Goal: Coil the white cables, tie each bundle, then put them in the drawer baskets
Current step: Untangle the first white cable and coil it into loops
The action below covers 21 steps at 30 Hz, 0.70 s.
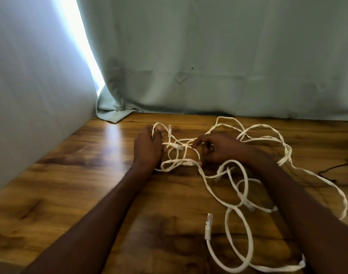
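Two hands worked one tangle of white cables (236, 194), flat and thin with clear plugs at several loose ends, how many cables I could not tell; it sprawled in loops over the right half of the wooden table (70, 175). The left hand (147, 147) gripped a loop near a plug, fingers curled round it. The right hand (218, 149) pinched a strand between thumb and fingertips.

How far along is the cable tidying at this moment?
Early. Done: nothing; no tied bundle shows. In hand: the left hand grips and the right hand pinches strands of the tangled white flat network cables sprawled on the wooden tabletop. Left: coiling, tying, storing; no drawer baskets in view.
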{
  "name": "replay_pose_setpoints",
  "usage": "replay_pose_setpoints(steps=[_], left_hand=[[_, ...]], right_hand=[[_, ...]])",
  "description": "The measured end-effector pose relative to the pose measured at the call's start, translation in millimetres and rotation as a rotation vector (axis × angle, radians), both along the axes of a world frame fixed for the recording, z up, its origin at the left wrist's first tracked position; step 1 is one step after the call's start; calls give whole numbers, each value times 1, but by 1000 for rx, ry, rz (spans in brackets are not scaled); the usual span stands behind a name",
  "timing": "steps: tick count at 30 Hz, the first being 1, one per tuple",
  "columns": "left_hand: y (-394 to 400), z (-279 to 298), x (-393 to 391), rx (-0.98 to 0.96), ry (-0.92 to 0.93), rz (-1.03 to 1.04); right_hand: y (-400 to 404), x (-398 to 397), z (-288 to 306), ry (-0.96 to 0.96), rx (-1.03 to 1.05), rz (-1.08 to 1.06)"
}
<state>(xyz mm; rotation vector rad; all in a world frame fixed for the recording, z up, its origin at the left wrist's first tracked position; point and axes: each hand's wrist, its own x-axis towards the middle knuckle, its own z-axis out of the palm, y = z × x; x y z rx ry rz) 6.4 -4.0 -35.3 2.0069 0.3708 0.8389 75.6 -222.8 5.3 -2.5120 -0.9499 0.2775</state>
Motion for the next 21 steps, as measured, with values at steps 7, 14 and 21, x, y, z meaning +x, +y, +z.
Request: replay_pose_setpoints(steps=[7, 14, 21], left_hand=[[16, -6, 37, 43, 3, 48], [30, -2, 73, -95, -15, 140], [36, -2, 73, -212, -89, 73]], right_hand=[[23, 29, -22, -169, 169, -230], [45, 67, -36, -317, 255, -400], [32, 38, 2, -167, 948, -264]])
